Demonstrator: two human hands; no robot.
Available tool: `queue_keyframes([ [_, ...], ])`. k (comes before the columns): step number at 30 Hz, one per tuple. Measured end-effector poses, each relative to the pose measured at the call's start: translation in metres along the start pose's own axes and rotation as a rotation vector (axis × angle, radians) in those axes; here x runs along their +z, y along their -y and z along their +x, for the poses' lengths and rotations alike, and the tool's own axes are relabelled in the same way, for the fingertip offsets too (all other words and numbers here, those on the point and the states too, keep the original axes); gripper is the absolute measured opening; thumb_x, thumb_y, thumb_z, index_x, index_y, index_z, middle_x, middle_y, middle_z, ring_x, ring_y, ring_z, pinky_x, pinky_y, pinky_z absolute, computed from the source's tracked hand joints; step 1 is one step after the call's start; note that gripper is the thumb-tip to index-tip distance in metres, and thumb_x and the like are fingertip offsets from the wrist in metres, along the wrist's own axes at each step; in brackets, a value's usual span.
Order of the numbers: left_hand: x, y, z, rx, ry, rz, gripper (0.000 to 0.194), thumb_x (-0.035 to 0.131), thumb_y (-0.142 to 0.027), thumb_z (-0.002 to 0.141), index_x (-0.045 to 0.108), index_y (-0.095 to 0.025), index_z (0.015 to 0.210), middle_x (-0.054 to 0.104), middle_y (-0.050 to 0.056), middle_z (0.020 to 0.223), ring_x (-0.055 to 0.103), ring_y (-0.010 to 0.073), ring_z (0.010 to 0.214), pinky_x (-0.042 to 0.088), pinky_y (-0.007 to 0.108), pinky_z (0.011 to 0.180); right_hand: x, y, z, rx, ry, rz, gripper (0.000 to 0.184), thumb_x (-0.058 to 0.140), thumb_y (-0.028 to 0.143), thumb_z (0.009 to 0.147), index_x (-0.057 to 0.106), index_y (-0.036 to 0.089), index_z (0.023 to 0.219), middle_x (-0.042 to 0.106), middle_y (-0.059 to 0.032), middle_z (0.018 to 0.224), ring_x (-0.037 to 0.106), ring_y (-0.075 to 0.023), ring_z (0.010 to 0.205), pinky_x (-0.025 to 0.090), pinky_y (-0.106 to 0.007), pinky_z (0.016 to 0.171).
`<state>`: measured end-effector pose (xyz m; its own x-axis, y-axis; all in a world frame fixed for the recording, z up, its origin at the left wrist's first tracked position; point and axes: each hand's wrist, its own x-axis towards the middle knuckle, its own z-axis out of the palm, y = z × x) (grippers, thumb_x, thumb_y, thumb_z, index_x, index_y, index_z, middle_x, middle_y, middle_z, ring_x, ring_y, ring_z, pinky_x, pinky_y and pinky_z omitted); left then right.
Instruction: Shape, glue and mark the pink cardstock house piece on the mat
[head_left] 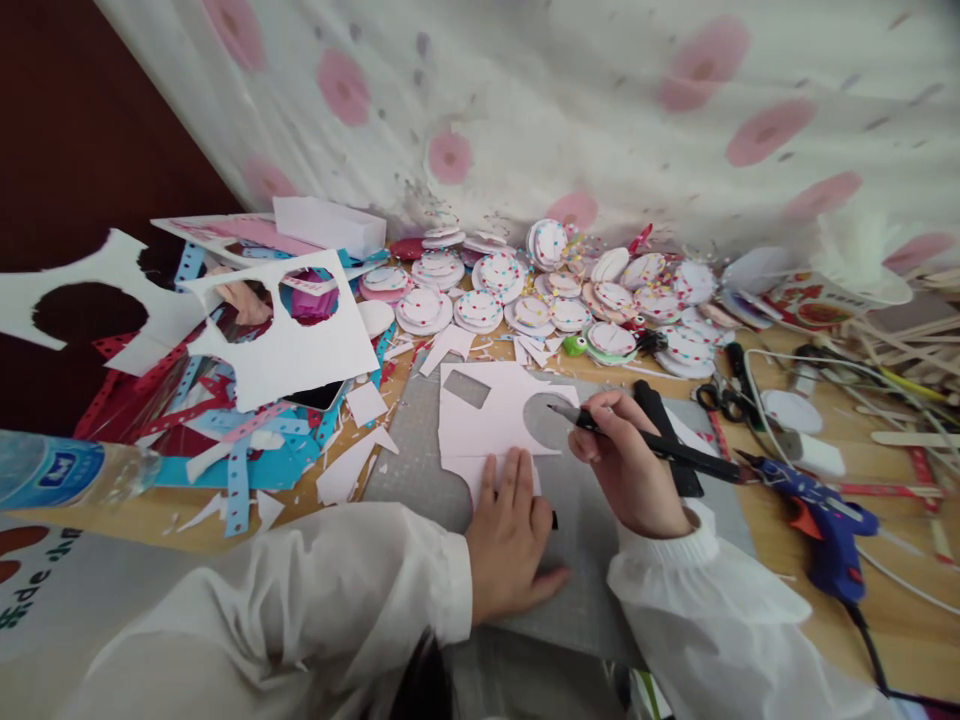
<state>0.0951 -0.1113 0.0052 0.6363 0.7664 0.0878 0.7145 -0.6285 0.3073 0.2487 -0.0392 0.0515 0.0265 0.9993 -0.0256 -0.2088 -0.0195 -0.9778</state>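
My left hand lies flat with fingers stretched out, pressing the near edge of a pale pink paper sheet onto a grey cutting mat. My right hand is closed round a black pen-like tool. Its tip points left and rests at the sheet's right edge, beside a round cut-out. The sheet also has a small rectangular hole. Both arms wear white sleeves.
Many round decorated paper discs are piled along the back by the flowered curtain. White card with round holes and blue and red scraps lie left. A blue glue gun, scissors and wooden sticks are right. A water bottle lies near left.
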Motion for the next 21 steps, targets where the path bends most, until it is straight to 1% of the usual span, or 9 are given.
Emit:
queue_keyframes([
  [3,-0.001,-0.004,-0.012,0.036,-0.056,-0.045,0.064,0.060,-0.060,0.076,0.055,-0.004,0.105,0.013,0.036,0.153,0.006,0.0457,0.144,0.018,0.062,0.113,-0.001,-0.014,0.010,-0.117,-0.047,-0.211,0.016,0.061,0.037,0.086,0.054,0.024,0.092,0.054,0.0028,0.068,0.051,-0.0148,0.063,0.041,-0.029,0.060],
  [6,-0.005,-0.009,-0.023,0.129,-0.056,-0.134,0.058,0.061,-0.058,0.077,0.054,-0.006,0.103,0.012,0.034,0.154,0.005,0.0431,0.145,0.022,0.059,0.114,-0.008,-0.036,0.016,-0.184,-0.059,-0.445,0.023,0.065,0.039,0.084,0.054,0.024,0.097,0.058,-0.0012,0.080,0.053,-0.0174,0.069,0.042,-0.030,0.060],
  [9,-0.017,-0.002,-0.023,0.180,-0.060,-0.392,0.040,0.061,-0.039,0.081,0.051,-0.010,0.107,0.022,0.030,0.153,0.012,0.0397,0.146,0.024,0.060,0.114,-0.018,-0.054,0.013,-0.192,-0.046,-0.558,0.026,0.065,0.041,0.083,0.054,0.024,0.098,0.059,-0.0016,0.079,0.055,-0.0189,0.071,0.043,-0.032,0.060],
  [11,-0.030,0.009,-0.017,0.076,-0.118,-0.708,0.040,0.057,-0.024,0.083,0.045,-0.012,0.119,0.034,0.027,0.149,0.027,0.0352,0.143,0.030,0.057,0.113,-0.023,-0.060,0.009,-0.180,-0.049,-0.556,0.026,0.064,0.041,0.084,0.053,0.024,0.100,0.060,-0.0012,0.078,0.057,-0.0190,0.071,0.044,-0.032,0.062],
  [13,-0.045,0.024,-0.007,-0.138,-0.205,-1.108,0.046,0.055,-0.019,0.085,0.038,-0.017,0.128,0.047,0.022,0.139,0.047,0.0292,0.132,0.041,0.050,0.108,-0.025,-0.061,0.003,-0.158,-0.056,-0.526,0.025,0.063,0.041,0.085,0.052,0.024,0.101,0.061,-0.0005,0.077,0.058,-0.0185,0.070,0.044,-0.032,0.062],
  [15,-0.060,0.038,0.002,-0.317,-0.270,-1.493,0.032,0.059,-0.019,0.086,0.044,-0.020,0.114,0.054,0.015,0.132,0.057,0.0273,0.123,0.043,0.048,0.107,-0.024,-0.059,-0.003,-0.137,-0.069,-0.507,0.024,0.062,0.040,0.086,0.052,0.024,0.101,0.061,0.0005,0.074,0.058,-0.0180,0.067,0.043,-0.031,0.061],
  [16,-0.067,0.044,0.005,-0.383,-0.320,-1.621,0.028,0.063,-0.018,0.083,0.045,-0.021,0.104,0.056,0.012,0.129,0.059,0.0271,0.120,0.043,0.048,0.107,-0.023,-0.058,-0.006,-0.129,-0.075,-0.508,0.024,0.062,0.040,0.086,0.052,0.024,0.101,0.061,0.0009,0.072,0.057,-0.0177,0.066,0.042,-0.031,0.060],
  [18,-0.075,0.051,0.008,-0.461,-0.390,-1.762,0.033,0.071,-0.015,0.078,0.042,-0.021,0.091,0.060,0.007,0.122,0.062,0.0260,0.116,0.043,0.048,0.107,-0.020,-0.057,-0.011,-0.116,-0.086,-0.532,0.023,0.062,0.040,0.086,0.052,0.024,0.100,0.061,0.0012,0.071,0.057,-0.0174,0.065,0.042,-0.031,0.060],
  [21,-0.079,0.054,0.007,-0.506,-0.442,-1.788,0.040,0.074,-0.010,0.073,0.038,-0.021,0.086,0.064,0.003,0.113,0.066,0.0219,0.108,0.046,0.044,0.102,-0.015,-0.055,-0.015,-0.121,-0.104,-0.546,0.023,0.062,0.040,0.086,0.053,0.024,0.099,0.061,0.0009,0.071,0.057,-0.0174,0.065,0.042,-0.031,0.061],
])
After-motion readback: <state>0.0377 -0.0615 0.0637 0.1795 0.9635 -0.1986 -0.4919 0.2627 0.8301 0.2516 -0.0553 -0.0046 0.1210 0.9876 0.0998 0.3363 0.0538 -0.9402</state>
